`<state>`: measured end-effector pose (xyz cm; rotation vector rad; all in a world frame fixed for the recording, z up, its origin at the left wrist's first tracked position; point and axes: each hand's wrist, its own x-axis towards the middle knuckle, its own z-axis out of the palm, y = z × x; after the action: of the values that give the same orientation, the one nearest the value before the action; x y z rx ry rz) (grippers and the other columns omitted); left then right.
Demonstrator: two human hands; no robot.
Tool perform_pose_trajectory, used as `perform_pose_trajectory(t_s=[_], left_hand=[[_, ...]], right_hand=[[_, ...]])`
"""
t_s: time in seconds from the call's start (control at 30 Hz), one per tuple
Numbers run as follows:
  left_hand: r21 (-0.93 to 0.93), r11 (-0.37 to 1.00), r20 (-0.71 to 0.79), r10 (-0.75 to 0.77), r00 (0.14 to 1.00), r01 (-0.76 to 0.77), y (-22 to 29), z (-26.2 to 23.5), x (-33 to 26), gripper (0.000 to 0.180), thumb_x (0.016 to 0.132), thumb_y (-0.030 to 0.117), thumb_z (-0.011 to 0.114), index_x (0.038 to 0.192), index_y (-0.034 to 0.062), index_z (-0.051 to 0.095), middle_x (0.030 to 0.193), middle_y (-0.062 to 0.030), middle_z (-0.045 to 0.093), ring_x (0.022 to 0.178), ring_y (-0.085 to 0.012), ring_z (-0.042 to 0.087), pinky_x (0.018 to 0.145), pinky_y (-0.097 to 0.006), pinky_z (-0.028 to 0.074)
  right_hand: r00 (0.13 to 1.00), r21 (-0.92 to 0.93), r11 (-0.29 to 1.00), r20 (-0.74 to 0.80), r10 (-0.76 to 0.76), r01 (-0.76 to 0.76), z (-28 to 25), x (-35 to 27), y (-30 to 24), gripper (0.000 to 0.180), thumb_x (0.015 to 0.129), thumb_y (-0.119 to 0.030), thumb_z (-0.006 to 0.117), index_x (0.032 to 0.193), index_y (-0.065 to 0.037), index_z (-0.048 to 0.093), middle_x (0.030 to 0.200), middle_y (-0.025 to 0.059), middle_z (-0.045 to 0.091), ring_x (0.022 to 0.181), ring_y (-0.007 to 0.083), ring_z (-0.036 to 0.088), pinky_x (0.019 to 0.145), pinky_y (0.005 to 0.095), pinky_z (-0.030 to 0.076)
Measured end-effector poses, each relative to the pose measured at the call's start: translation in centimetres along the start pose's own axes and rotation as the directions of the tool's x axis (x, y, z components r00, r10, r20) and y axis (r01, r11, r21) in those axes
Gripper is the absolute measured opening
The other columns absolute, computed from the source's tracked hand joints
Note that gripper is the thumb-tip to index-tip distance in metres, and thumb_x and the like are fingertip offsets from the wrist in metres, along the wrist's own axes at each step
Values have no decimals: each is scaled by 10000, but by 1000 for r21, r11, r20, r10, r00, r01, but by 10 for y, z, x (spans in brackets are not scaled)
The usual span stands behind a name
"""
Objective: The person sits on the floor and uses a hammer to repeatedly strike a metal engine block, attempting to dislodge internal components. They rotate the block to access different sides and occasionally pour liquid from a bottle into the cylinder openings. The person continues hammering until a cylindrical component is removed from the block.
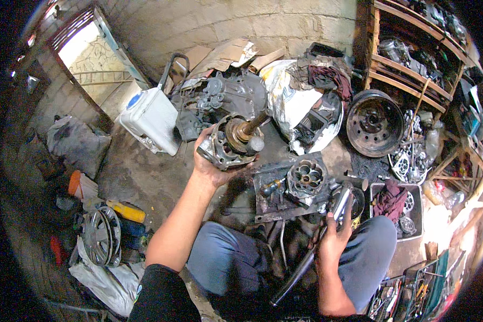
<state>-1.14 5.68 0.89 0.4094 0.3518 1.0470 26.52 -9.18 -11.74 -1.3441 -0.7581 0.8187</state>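
My left hand [217, 169] is raised at the middle, its fingers wrapped round a greasy metal housing [218, 145] with a scalloped rim. A brownish stepped shaft [247, 129] stands out of the housing toward the upper right. My right hand [334, 239], above my right knee, grips a shiny metal bar [298, 279] that slants from upper right down to lower left. Between the hands a blackened metal plate [263, 210] carries a round casting with several holes [307, 180] and a screwdriver [272, 187] with a dark handle.
Beyond lie a large gearbox casing [228, 96], a white sack [290, 96] with scrap and a white plastic container [153, 115]. At right are a steel wheel rim [375, 123], a parts bin [419, 228] and a toolbox [440, 279]. Wheel covers [99, 236] lie at left.
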Motion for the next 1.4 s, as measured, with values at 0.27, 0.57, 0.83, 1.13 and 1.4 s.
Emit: perform_pose_trajectory(t_s=[0.27,0.57,0.83,1.13,1.4], left_hand=[[-66,990,54,125,991,-121,-13,15,-5,693,885,607,473,1390,140,557,1365,-189,583,1164,-439,600,915,-624,524],[-84,981,19,179,984,-177,-21,27,-6,750,842,626,545,1402,127,540,1372,-201,573,1194,-451,583,980,-635,491],[20,962,-13,272,962,-272,-20,29,-11,759,874,640,465,1459,157,488,1443,-162,529,1288,-396,524,1035,-612,453],[218,889,144,379,914,-403,-24,46,-11,793,793,310,608,1508,47,385,1389,-187,564,1247,-327,580,1107,-468,440],[247,889,63,383,921,-387,-30,60,-15,771,792,228,613,1501,34,379,1342,-170,595,1196,-305,606,1089,-421,455]], right_hand=[[1000,4,1000,12,7,-7,-3,-2,-4,665,958,-22,534,1572,-192,342,747,32,537,451,107,444,392,265,395],[961,-251,933,-28,-275,259,-3,6,0,665,945,-5,554,1566,-130,352,1173,131,618,801,179,604,729,297,504],[998,-44,997,-12,-59,59,0,-2,-20,660,932,5,556,1556,-72,355,1522,159,463,1325,249,479,1129,338,318],[999,-69,997,35,-40,43,-6,0,0,651,976,-48,528,1577,-186,321,917,105,591,559,153,534,505,305,486],[998,3,1000,64,-25,25,-6,-1,4,646,999,-74,502,1587,-229,285,686,47,506,388,122,424,321,301,403]])
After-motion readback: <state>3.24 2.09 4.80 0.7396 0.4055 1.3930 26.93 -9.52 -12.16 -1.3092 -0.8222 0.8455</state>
